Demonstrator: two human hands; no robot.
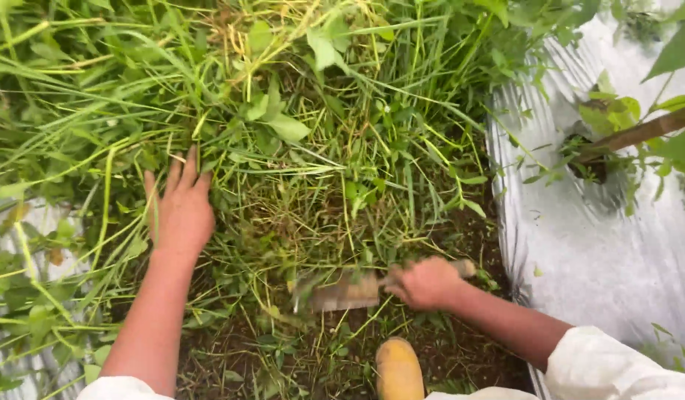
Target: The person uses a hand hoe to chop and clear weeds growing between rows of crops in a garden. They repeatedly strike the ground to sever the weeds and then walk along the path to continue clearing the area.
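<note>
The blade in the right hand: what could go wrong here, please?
The blade is blurred, so it seems to be moving; it points toward the left hand, which presses the grass nearby, and might cut it. The yellow boot toe lies just below it. A swing right might tear the silver plastic sheet.

Hand hoe (342, 292): flat metal blade, dull grey with a soil-stained, matt face, blurred; handle pale and wood-like, gripped in the right hand (425, 283); weeds (320, 148) under the left hand (181, 211): soft green blades, some dry and straw-coloured; mulch sheet (594, 230) along the right edge of the bed: silvery plastic film, glossy, finely ribbed; soil (461, 355): dark, crumbly; boot toe (399, 370): yellow, rubbery, dusty; sleeves (616, 367): white cloth.
</note>
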